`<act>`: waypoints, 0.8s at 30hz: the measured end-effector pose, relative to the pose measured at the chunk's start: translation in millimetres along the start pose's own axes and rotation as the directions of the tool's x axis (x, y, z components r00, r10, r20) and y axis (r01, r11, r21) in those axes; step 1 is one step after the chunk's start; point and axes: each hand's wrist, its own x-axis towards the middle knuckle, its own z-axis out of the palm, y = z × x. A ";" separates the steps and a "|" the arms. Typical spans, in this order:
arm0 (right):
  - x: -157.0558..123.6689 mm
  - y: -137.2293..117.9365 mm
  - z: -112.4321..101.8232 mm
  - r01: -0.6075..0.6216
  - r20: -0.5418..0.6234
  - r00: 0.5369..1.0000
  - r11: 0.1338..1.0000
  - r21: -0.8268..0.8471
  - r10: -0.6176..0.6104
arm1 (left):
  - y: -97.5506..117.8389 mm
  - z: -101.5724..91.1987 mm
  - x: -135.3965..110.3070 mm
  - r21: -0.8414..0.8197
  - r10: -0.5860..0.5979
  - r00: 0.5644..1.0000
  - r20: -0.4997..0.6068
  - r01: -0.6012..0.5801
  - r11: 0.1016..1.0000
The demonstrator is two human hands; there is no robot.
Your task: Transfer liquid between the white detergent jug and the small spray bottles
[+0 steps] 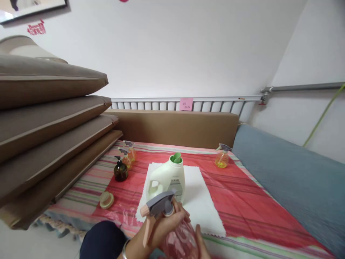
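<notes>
A pink see-through spray bottle (181, 241) with a grey and peach trigger head is held close to me, tilted. My left hand (170, 223) wraps round it just below the trigger head. My right hand (201, 245) grips the body from the right, partly cut off by the lower frame edge. Just beyond stands a pale green detergent jug (167, 177), uncapped, its green spout (176, 157) showing. The jug rests on a white scallop-edged cloth (201, 201). A round cream cap (106, 200) lies to the left.
Left of the jug stand a dark pump bottle (120, 170) and two spray bottles with yellow liquid (131, 153). Another spray bottle (221, 159) is at the right. Stacked cushions (54, 118) rise on the left; a blue-grey padded side (291, 169) borders the right.
</notes>
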 end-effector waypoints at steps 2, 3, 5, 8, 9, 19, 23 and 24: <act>-3.9 2.2 -2.5 -0.013 0.017 1.000 0.999 0.038 0.013 | 3.5 -0.6 -2.5 -0.018 0.000 1.000 0.031 0.000 1.000; -6.2 2.8 -4.2 -0.002 0.026 1.000 0.999 0.054 0.001 | 6.0 -0.8 -3.0 -0.025 0.011 1.000 0.025 -0.010 1.000; -9.9 3.5 -6.9 -0.024 0.065 0.998 0.997 0.079 0.019 | 10.3 -1.3 -3.1 -0.030 0.029 1.000 0.011 -0.029 0.999; -12.7 4.5 -6.6 -0.081 0.083 0.994 0.986 0.146 0.070 | 11.6 -1.9 -2.4 -0.017 0.016 1.000 0.026 -0.015 1.000; -13.7 4.7 -5.6 -0.048 0.055 0.998 0.987 0.156 0.040 | 11.0 -1.7 -2.2 -0.028 0.019 0.999 0.035 -0.018 0.999; -19.5 -1.0 8.4 0.090 -0.027 0.996 0.985 0.147 -0.087 | 8.8 -1.7 -6.0 -0.145 0.088 0.996 0.013 -0.085 0.986; -18.8 -0.1 12.1 0.044 -0.024 0.999 0.990 0.133 -0.041 | 8.8 -5.6 -10.6 -0.169 0.090 0.994 0.057 -0.079 0.982; -19.2 0.6 11.5 -0.036 0.003 0.999 0.992 0.121 0.036 | 9.2 -5.9 -11.7 -0.157 0.075 0.994 0.079 -0.062 0.986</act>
